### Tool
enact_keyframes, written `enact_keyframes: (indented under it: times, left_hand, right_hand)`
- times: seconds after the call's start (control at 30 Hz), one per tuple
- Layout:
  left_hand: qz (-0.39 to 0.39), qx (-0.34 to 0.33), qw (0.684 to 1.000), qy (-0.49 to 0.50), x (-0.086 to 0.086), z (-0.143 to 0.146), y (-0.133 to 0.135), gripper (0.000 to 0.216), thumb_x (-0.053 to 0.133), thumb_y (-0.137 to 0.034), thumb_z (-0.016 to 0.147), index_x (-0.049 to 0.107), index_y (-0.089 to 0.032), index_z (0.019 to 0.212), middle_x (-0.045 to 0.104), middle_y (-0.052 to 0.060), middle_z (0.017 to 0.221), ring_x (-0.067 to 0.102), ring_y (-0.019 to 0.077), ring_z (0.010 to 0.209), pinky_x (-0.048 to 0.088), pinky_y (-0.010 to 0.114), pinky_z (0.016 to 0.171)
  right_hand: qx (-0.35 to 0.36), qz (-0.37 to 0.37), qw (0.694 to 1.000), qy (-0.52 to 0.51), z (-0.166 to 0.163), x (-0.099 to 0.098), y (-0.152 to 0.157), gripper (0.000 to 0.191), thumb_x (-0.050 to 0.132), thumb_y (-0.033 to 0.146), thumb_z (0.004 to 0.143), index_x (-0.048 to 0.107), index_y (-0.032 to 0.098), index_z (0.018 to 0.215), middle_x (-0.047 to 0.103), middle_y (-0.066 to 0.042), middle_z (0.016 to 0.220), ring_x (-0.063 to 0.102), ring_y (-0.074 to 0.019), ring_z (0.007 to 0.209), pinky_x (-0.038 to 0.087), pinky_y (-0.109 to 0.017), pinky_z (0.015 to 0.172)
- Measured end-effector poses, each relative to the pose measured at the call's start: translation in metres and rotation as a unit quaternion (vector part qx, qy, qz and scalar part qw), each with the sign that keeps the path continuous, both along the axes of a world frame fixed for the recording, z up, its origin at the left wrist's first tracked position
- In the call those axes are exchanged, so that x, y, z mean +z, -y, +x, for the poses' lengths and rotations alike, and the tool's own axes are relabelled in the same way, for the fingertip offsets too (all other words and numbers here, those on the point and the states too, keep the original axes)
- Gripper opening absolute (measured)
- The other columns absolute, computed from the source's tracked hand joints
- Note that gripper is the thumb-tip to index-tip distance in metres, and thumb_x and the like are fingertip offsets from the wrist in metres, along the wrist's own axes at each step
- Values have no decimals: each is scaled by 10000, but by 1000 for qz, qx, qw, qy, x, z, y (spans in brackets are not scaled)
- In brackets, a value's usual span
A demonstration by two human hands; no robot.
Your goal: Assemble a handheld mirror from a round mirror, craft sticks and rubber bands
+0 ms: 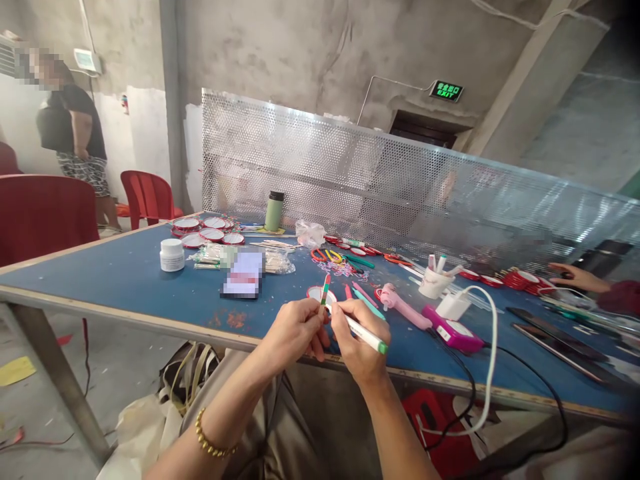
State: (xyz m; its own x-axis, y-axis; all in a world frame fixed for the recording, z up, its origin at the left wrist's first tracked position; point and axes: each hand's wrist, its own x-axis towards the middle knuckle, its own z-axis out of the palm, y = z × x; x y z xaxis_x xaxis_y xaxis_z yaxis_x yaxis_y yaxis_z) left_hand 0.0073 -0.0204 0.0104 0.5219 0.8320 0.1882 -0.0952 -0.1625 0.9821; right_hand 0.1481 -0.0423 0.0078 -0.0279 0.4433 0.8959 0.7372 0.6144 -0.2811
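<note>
The work in hand looks like colouring. The left hand (295, 330) pinches a slim stick banded green and red (325, 291) between thumb and fingertips and holds it nearly upright. The right hand (357, 341) is closed in a writing grip on a white marker pen with a green end (369, 337), with the tip brought in against the lower part of the stick. The tip is hidden between the fingers, so I cannot be sure it actually touches the stick.

Both hands hover just over the near edge of the blue-topped table (125, 280), about midway along it. A further stroke would call for a firm pinch low on the stick and a slight roll between the fingertips to turn up an unmarked side. It would also need light pressure, since so thin a piece would probably flex.

The stick is narrow and straight, green at its upper end, red below, and paler toward the fingers. Its top stands in front of a small round white disc with a red rim (314, 293) lying on the table. A pink handheld fan (400, 308) lies just to the right.
</note>
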Motion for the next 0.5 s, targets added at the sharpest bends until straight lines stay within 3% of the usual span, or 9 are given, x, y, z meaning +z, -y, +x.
enact_keyframes:
  times: [0.5]
  left_hand:
    - [-5, 0, 1000, 0, -1, 0, 1, 178, 474, -298, 858, 467, -178, 727, 637, 1, 614, 620, 111, 427, 363, 154, 390]
  right_hand:
    - [-7, 8, 1000, 0, 0, 0, 1, 163, 567, 217, 903, 616, 187, 751, 567, 38, 553, 515, -100, 465, 420, -224, 498]
